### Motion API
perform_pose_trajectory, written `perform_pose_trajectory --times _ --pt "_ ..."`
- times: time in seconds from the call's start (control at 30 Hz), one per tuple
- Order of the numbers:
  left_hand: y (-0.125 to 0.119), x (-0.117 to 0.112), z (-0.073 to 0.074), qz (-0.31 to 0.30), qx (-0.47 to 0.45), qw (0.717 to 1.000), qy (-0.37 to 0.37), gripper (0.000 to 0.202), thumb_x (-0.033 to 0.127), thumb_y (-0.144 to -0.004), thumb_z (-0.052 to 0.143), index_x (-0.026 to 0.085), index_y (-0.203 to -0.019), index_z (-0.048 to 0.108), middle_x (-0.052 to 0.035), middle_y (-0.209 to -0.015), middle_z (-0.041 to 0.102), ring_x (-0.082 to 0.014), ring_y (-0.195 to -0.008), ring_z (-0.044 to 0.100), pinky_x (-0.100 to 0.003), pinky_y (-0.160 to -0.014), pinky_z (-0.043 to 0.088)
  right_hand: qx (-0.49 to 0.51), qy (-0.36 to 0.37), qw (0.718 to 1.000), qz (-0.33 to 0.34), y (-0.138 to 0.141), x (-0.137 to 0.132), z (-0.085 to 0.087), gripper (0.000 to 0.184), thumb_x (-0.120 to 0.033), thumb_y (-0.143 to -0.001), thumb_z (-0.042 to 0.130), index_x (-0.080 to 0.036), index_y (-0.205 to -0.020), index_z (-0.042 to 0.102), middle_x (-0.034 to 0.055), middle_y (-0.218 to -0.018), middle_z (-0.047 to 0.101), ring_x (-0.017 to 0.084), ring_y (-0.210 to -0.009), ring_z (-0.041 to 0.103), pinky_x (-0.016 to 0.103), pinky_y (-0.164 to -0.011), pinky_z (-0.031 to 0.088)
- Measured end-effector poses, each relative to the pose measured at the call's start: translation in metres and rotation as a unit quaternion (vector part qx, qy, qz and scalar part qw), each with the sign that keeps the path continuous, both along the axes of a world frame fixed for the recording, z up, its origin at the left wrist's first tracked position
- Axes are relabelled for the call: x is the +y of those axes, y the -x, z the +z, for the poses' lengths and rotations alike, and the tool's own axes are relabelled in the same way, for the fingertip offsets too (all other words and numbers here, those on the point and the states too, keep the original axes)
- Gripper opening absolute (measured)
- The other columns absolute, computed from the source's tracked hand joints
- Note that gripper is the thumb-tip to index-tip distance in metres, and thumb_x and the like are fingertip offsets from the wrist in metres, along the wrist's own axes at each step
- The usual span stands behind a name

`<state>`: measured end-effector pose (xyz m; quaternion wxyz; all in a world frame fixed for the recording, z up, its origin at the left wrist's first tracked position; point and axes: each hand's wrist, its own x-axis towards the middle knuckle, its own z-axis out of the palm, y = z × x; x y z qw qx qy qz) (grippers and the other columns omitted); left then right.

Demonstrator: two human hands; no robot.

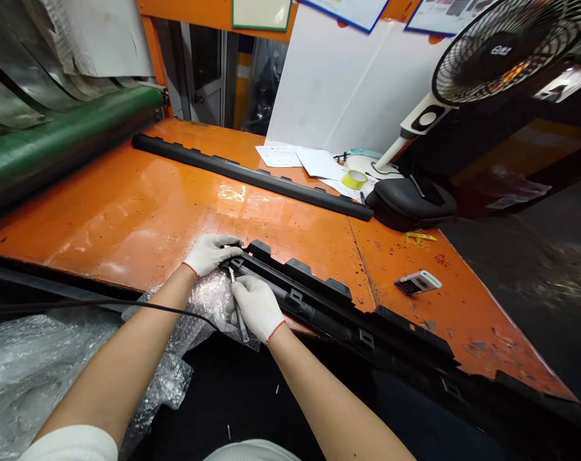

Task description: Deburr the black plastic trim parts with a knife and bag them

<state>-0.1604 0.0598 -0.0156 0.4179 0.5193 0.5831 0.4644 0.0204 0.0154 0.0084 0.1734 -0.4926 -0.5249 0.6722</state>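
My left hand (208, 254), in a white glove with a red cuff, is closed on the near-left end of a long black plastic trim strip (319, 307). The strip has raised tabs and square clip slots and runs off to the lower right along the table's front edge. A slim metal utility knife (241, 317) is gripped in my gloved right hand (259, 307). Its tip points up at the strip's end, close to my left fingers; whether it touches cannot be made out. Bubble wrap (211, 304) lies beneath both hands.
A second black trim strip (252, 173) lies across the orange table (175, 205). Behind it are papers (319, 163), yellow tape (354, 179), a black case (410, 202) and a fan (501, 51). A small device (417, 283) sits at right; a green roller (69, 134) stands left.
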Motion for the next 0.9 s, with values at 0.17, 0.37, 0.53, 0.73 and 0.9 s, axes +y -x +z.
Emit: perform_pose_trajectory --times 0.17,0.37,0.53,0.73,0.9 --pt "0.001 0.0 -0.001 0.001 -0.005 1.0 0.006 0.042 0.051 -0.074 0.083 0.016 -0.096 0.085 -0.006 -0.096 0.081 -0.0229 -0.093 0.073 -0.029 -0.085 0.057 0.004 -0.007 1.0 -0.006 0.007 0.002 -0.006 0.014 -0.021 -0.093 0.049 -0.021 -0.082 0.057 -0.0025 -0.053 0.063 0.013 -0.037 0.054 0.02 -0.038 0.042" --pt "0.002 0.0 -0.003 0.002 0.004 1.0 0.001 0.039 0.05 -0.075 0.083 0.016 -0.095 0.084 -0.0047 -0.094 0.08 -0.0214 -0.09 0.072 -0.027 -0.08 0.054 0.0 -0.007 1.0 -0.005 0.009 0.005 -0.011 0.018 -0.023 -0.092 0.051 -0.021 -0.075 0.056 -0.0008 -0.057 0.065 0.013 -0.04 0.055 0.021 -0.041 0.044" --pt "0.001 0.0 -0.002 0.005 -0.002 1.0 0.009 0.039 0.05 -0.074 0.083 0.016 -0.094 0.085 -0.0046 -0.093 0.08 -0.0209 -0.088 0.071 -0.027 -0.08 0.054 0.008 -0.003 1.0 0.0 0.014 0.006 -0.007 0.026 -0.022 -0.093 0.049 -0.021 -0.068 0.057 0.0007 -0.055 0.064 0.014 -0.039 0.054 0.022 -0.04 0.041" --pt "0.001 0.0 -0.001 0.003 0.002 1.0 0.009 0.038 0.049 -0.075 0.083 0.016 -0.094 0.084 -0.0043 -0.094 0.08 -0.0202 -0.089 0.071 -0.027 -0.081 0.053 -0.014 -0.005 1.0 0.005 0.02 0.005 0.008 0.031 -0.017 -0.092 0.047 -0.021 -0.063 0.058 0.0 -0.045 0.056 0.014 -0.035 0.047 0.023 -0.037 0.037" --pt "0.001 0.0 0.0 0.0 0.005 1.0 0.007 0.037 0.049 -0.076 0.083 0.016 -0.093 0.084 -0.0039 -0.091 0.079 -0.0194 -0.086 0.07 -0.027 -0.079 0.052 -0.003 0.003 1.0 0.002 0.021 0.003 0.01 0.03 -0.019 -0.093 0.047 -0.022 -0.065 0.058 0.0003 -0.043 0.056 0.015 -0.035 0.046 0.023 -0.039 0.04"
